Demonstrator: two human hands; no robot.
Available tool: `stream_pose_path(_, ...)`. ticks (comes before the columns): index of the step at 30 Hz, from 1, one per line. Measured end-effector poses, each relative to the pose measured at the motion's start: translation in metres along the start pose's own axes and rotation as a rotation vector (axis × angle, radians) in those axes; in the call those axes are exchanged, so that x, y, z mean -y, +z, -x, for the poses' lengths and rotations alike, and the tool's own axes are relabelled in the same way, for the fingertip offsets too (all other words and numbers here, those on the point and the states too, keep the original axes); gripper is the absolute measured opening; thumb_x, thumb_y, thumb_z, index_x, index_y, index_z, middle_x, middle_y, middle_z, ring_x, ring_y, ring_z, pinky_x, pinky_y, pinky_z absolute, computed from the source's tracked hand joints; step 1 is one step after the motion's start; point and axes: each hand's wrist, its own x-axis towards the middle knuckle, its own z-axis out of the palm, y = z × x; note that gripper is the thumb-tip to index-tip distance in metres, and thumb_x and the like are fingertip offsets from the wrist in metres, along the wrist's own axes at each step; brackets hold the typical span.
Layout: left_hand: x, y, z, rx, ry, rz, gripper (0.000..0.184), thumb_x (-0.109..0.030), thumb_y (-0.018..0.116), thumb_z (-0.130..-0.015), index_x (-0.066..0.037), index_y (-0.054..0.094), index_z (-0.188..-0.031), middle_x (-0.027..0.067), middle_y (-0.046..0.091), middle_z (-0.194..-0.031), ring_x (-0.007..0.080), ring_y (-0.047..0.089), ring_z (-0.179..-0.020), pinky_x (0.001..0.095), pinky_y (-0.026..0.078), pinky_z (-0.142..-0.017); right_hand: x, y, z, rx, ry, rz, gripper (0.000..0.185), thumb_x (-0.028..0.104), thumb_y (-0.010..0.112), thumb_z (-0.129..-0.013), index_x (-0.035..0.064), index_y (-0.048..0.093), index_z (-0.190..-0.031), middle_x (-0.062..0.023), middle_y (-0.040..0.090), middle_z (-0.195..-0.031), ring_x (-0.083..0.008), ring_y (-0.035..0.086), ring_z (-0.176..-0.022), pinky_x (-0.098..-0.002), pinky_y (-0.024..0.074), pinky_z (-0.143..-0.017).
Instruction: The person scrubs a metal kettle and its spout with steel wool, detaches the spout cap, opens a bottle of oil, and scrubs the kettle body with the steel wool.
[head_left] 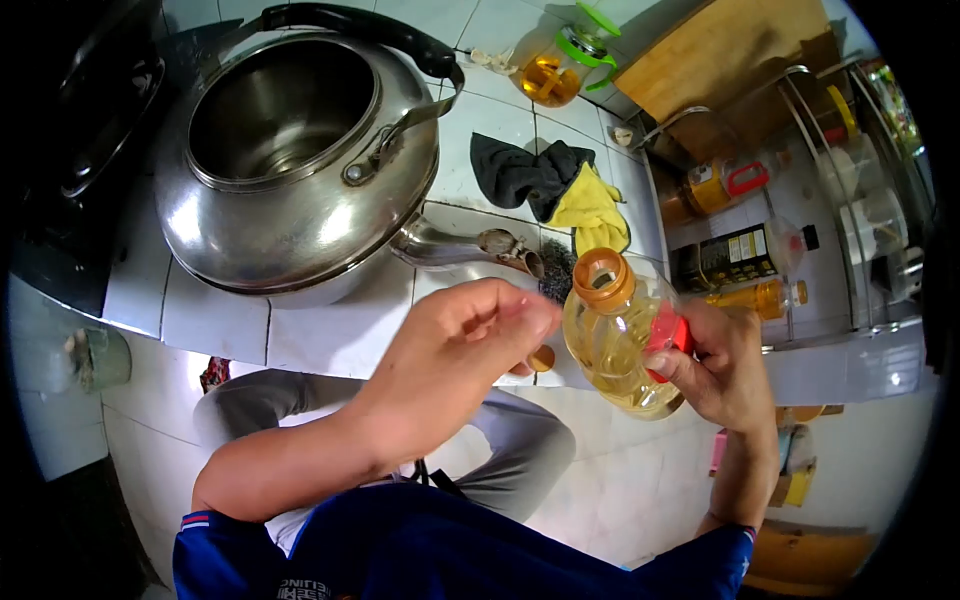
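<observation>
My right hand [722, 365] grips a clear plastic oil bottle [610, 345] by its red handle [670, 340]. The bottle holds pale yellow oil and tilts slightly, its orange-brown neck [604, 280] uncapped and facing up. Just left of it, my left hand [475, 335] is closed, fingers curled, with a small golden-brown bottle cap [542, 358] at its fingertips; the hand partly hides the grip. Beyond my left hand stands a large steel kettle [300, 235], lidless, its spout [465, 250] pointing toward the bottle.
Black and yellow cloths [545, 180] and a dark scouring pad [556, 272] lie on the white tiled counter [310, 335]. Behind them is a green-lidded jug [555, 75] of amber liquid. At right, a pull-out rack [850, 330] holds several bottles, including a dark-labelled one [735, 255].
</observation>
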Motion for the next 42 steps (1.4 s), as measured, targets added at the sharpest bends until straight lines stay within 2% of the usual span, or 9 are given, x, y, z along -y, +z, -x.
stream_pose_path(4, -0.017, 0.002, 0.018, -0.109, 0.379, -0.771, 0.015, -0.011, 0.074, -0.089, 0.001, 0.069, -0.097, 0.0094, 0.066, -0.104, 0.0182, 0.061, -0.095, 0.0336, 0.051, -0.082, -0.017, 0.007, 0.015, -0.079, 0.033, -0.169, 0.042, 0.04, 0.08, -0.083, 0.0014, 0.063, -0.078, -0.0074, 0.048, -0.056, -0.0182, 0.047, -0.049, -0.031, 0.0404, -0.05)
stream_pose_path(6, -0.029, 0.003, 0.003, -0.201, 1.152, -1.473, 0.019, -0.007, 0.076, -0.082, -0.001, 0.069, -0.099, 0.0132, 0.065, -0.1, 0.0281, 0.062, -0.087, 0.0367, 0.05, -0.08, -0.017, 0.006, 0.021, -0.131, 0.064, -0.236, 0.04, 0.037, 0.079, -0.084, 0.0008, 0.063, -0.079, -0.006, 0.05, -0.06, -0.015, 0.047, -0.054, -0.0295, 0.0406, -0.052)
stream_pose_path(8, -0.037, 0.006, -0.014, -0.21, 1.217, -1.544, 0.019, -0.009, 0.074, -0.081, -0.001, 0.071, -0.097, 0.0139, 0.065, -0.094, 0.0356, 0.061, -0.083, 0.038, 0.05, -0.079, -0.02, 0.004, 0.026, -0.185, 0.096, -0.299, 0.038, 0.034, 0.079, -0.086, 0.0002, 0.062, -0.08, -0.0047, 0.052, -0.063, -0.0117, 0.047, -0.058, -0.0281, 0.0408, -0.054)
stream_pose_path(12, -0.068, 0.007, -0.03, 0.005, 0.529, -1.567, 0.019, -0.016, 0.068, -0.088, 0.001, 0.073, -0.091, 0.0124, 0.068, -0.086, 0.0218, 0.064, -0.078, 0.0331, 0.05, -0.072, -0.039, 0.005, 0.04, -0.336, 0.133, -0.472, 0.033, 0.03, 0.075, -0.09, 0.0023, 0.059, -0.083, 0.0027, 0.053, -0.075, -0.0062, 0.046, -0.069, -0.0225, 0.0387, -0.061)
stream_pose_path(16, -0.093, 0.016, -0.045, 0.179, 0.295, -1.619, 0.018, -0.013, 0.072, -0.082, 0.005, 0.074, -0.086, 0.0116, 0.07, -0.072, 0.0132, 0.062, -0.065, 0.0292, 0.048, -0.061, -0.06, 0.015, 0.049, -0.438, 0.171, -0.618, 0.031, 0.03, 0.071, -0.095, 0.0032, 0.058, -0.09, 0.0053, 0.052, -0.076, -0.0033, 0.044, -0.069, -0.0201, 0.0356, -0.06)
stream_pose_path(30, -0.105, 0.059, -0.052, 0.441, 0.242, -2.171, 0.012, -0.002, 0.067, -0.078, -0.001, 0.074, -0.087, 0.0137, 0.07, -0.077, 0.0255, 0.067, -0.07, 0.0348, 0.051, -0.064, -0.117, 0.076, 0.053, -0.833, 0.201, -0.774, 0.024, 0.026, 0.065, -0.1, 0.0032, 0.06, -0.097, 0.001, 0.057, -0.075, -0.0063, 0.051, -0.067, -0.0213, 0.0423, -0.062)
stream_pose_path(32, -0.1, 0.056, -0.054, 0.473, 0.468, -2.254, 0.009, 0.003, 0.065, -0.071, -0.002, 0.07, -0.076, 0.0129, 0.068, -0.073, 0.025, 0.067, -0.07, 0.038, 0.049, -0.06, -0.119, 0.077, 0.054, -0.845, 0.178, -0.725, 0.024, 0.027, 0.064, -0.1, 0.0032, 0.06, -0.096, 0.0006, 0.058, -0.074, -0.0065, 0.052, -0.067, -0.0217, 0.0428, -0.062)
stream_pose_path(35, -0.088, 0.105, -0.042, 0.282, 0.073, -2.753, 0.004, -0.001, 0.068, -0.074, -0.002, 0.068, -0.078, 0.0145, 0.065, -0.072, 0.0295, 0.065, -0.07, 0.0411, 0.049, -0.062, -0.122, 0.08, 0.054, -0.841, 0.184, -0.743, 0.023, 0.026, 0.063, -0.101, 0.0034, 0.059, -0.095, 0.0007, 0.058, -0.075, -0.0068, 0.052, -0.069, -0.0217, 0.0424, -0.064)
stream_pose_path(42, -0.07, 0.113, -0.044, 0.406, 0.034, -3.011, 0.004, 0.002, 0.066, -0.072, -0.001, 0.063, -0.072, 0.015, 0.061, -0.069, 0.0332, 0.063, -0.07, 0.0399, 0.049, -0.064, -0.122, 0.083, 0.062, -0.823, 0.195, -0.787, 0.023, 0.025, 0.064, -0.1, 0.0023, 0.06, -0.099, 0.0002, 0.06, -0.082, -0.0076, 0.053, -0.073, -0.0222, 0.0436, -0.068)
